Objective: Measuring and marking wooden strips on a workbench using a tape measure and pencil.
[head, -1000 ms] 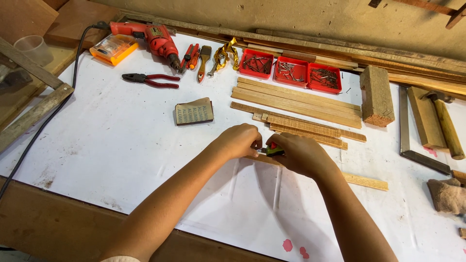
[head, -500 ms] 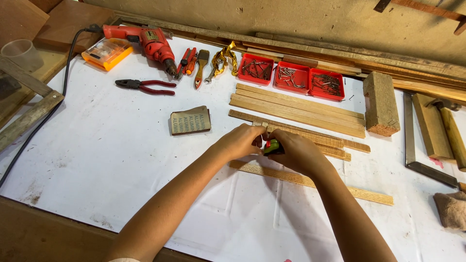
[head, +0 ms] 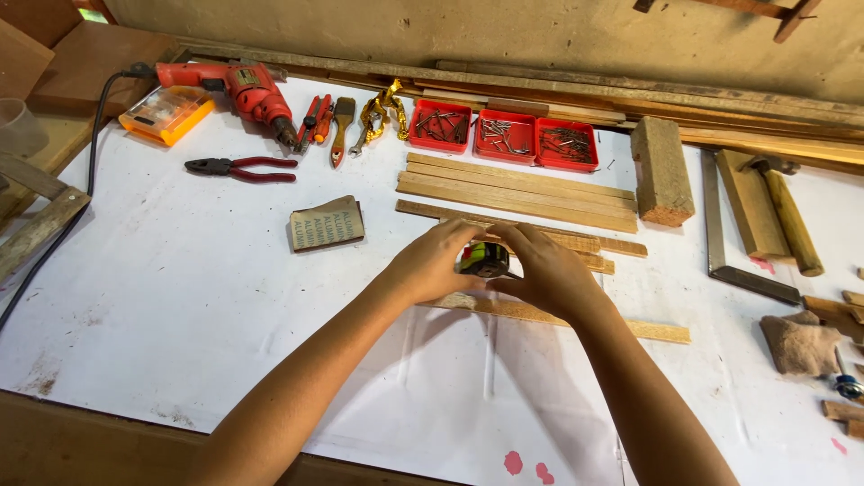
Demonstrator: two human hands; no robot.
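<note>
The white paper-covered workbench point(head: 180, 297) lay broad and bare toward its near left edge, leaving open room there. The long pale wooden strip point(head: 661, 331) lay just under the wrists, nearer them than a moment before. The left hand point(head: 432, 265) and right hand point(head: 544, 270) had drawn closer together, both clasping the small black-and-yellow tape measure point(head: 483, 259), now turned with more of its face showing, just in front of the stacked wooden slats point(head: 517, 193).

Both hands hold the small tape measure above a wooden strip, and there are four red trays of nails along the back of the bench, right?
Not quite: the head view shows three red trays, not four. Both the left hand and right hand do hold the tape measure above the wooden strip.
</note>
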